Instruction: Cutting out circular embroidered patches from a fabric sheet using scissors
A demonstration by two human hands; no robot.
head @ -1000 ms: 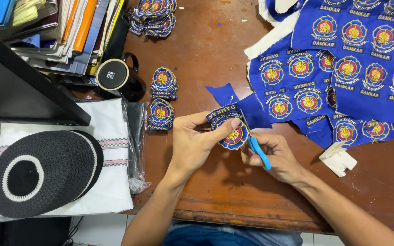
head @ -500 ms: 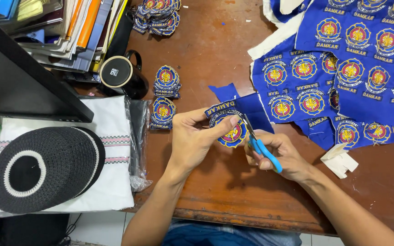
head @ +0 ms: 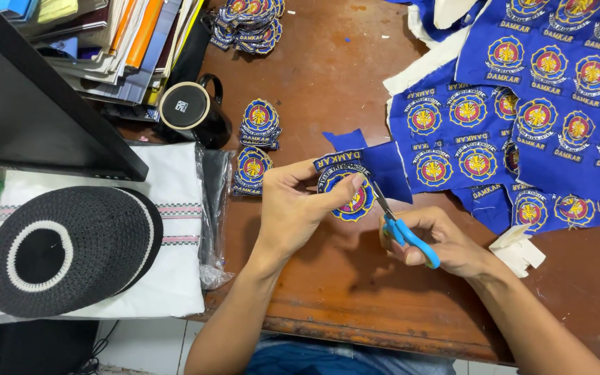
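My left hand (head: 296,205) pinches a round blue embroidered patch (head: 350,193) with a red and yellow emblem, held just above the brown wooden table (head: 355,292). Blue-handled scissors (head: 401,229) sit in my right hand (head: 446,243), their blades at the patch's right edge. A blue fabric scrap (head: 387,167) lies right behind the patch.
A large blue cloth sheet of uncut patches (head: 543,118) covers the right side. Stacks of cut patches (head: 258,125) lie left of my hands and at the far edge (head: 248,24). A black mug (head: 192,111), books, a black crocheted cap (head: 64,250) on white folded cloth, white backing scraps (head: 519,250).
Both hands have drifted slightly to the right and nearer, still cutting around the patch edge. The patch has turned a little in my left hand.
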